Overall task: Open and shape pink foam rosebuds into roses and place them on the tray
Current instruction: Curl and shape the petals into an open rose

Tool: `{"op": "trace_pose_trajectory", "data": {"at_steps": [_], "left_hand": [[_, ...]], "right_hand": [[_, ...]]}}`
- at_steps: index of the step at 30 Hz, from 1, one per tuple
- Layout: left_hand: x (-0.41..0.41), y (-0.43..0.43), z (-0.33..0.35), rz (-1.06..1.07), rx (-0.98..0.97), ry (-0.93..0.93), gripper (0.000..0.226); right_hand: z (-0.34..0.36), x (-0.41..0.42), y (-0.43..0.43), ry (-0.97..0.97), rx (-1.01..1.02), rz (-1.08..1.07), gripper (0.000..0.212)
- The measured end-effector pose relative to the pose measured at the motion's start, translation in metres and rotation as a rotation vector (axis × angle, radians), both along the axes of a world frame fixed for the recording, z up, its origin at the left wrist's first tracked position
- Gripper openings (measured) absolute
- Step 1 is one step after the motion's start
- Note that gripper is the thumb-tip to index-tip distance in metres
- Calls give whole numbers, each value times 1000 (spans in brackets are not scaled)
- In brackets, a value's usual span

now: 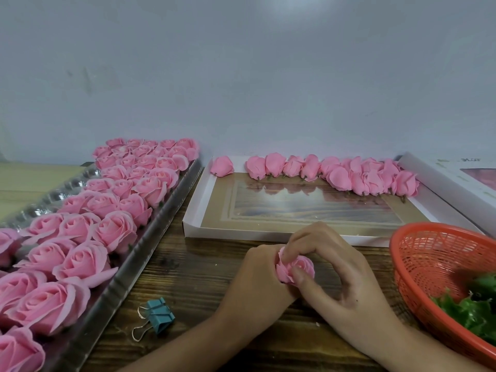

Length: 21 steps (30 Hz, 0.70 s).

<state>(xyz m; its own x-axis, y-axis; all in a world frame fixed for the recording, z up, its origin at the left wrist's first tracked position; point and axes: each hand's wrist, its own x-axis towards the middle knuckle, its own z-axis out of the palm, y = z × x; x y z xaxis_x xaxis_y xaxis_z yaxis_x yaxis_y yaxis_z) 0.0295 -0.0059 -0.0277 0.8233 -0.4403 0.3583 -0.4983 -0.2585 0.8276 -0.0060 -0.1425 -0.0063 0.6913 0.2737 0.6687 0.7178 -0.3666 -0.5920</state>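
Rosebud (pixel 298 267): over table (pixel 193 280), between my hands, near tray (pixel 126 280).
Left hand (pixel 255 280): grips its base.
Right hand (pixel 346 275): pinches outer petals.
Handling: light, soft, probably tears; hold base, peel edges gently.

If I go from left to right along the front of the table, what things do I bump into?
Tray of open roses → blue clip → left hand → pink rose → right hand → orange basket.
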Motion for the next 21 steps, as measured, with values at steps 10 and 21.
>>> {"op": "trace_pose_trajectory", "data": {"at_steps": [10, 21], "left_hand": [[-1, 1, -1, 20, 38, -4, 35], [0, 0, 1, 11, 132, -20, 23]], "right_hand": [[-2, 1, 0, -9, -48, 3, 11], [-3, 2, 0, -27, -59, 1, 6]]}}
